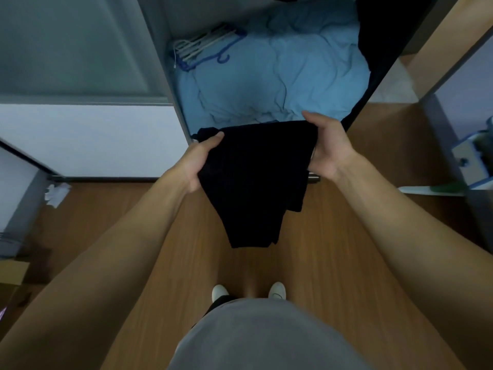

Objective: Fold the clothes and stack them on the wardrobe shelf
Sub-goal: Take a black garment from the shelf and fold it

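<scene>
A black garment (256, 177) hangs in front of me, folded over, its lower end drooping toward the floor. My left hand (198, 161) grips its upper left edge with the thumb on top. My right hand (326, 145) grips its upper right edge, fingers curled behind the cloth. The garment is held just in front of the open wardrobe shelf (186, 121), above its front edge. A crumpled light blue fabric (288, 73) fills the shelf.
Several white and blue hangers (205, 46) lie at the shelf's back left. Dark clothing (384, 36) hangs at the right inside the wardrobe. A wardrobe door (80, 49) stands left. Wooden floor (333, 236) lies below, with my feet in white shoes (221, 292).
</scene>
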`<state>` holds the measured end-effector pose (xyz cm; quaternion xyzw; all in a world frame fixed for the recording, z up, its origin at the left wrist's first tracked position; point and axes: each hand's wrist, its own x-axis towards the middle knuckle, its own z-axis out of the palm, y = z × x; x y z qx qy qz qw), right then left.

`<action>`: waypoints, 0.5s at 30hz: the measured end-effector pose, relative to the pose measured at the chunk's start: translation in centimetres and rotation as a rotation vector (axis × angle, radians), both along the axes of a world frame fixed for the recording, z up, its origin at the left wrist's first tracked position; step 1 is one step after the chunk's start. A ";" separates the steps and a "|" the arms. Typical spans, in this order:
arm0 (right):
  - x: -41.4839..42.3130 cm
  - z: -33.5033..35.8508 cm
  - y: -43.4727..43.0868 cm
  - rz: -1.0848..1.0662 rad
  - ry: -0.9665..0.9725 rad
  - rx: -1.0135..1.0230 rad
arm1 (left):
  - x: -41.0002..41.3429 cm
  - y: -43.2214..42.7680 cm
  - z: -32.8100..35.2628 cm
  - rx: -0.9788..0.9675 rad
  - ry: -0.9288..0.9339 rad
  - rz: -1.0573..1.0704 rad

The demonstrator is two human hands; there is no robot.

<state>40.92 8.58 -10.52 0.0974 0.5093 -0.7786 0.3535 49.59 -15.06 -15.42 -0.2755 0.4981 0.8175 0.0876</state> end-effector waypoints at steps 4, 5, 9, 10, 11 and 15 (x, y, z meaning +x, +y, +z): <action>0.2 -0.2 0.5 0.075 0.193 0.025 | -1.4 1.0 1.2 0.054 -0.026 0.160; 0.7 -0.7 0.4 0.106 0.249 0.075 | -1.6 1.1 1.4 0.053 -0.037 0.171; 2.4 -2.8 -0.6 0.017 0.334 0.218 | -1.7 1.1 1.6 0.101 -0.016 0.113; 2.4 -2.9 -0.9 -0.019 0.331 0.233 | -1.4 0.7 1.6 0.155 0.039 0.072; 2.3 -2.8 -1.2 -0.046 0.314 0.236 | -1.1 0.2 1.6 0.204 0.102 0.025; 1.4 -2.0 -2.2 -0.145 0.069 0.056 | 0.8 -1.7 0.5 0.189 0.227 -0.230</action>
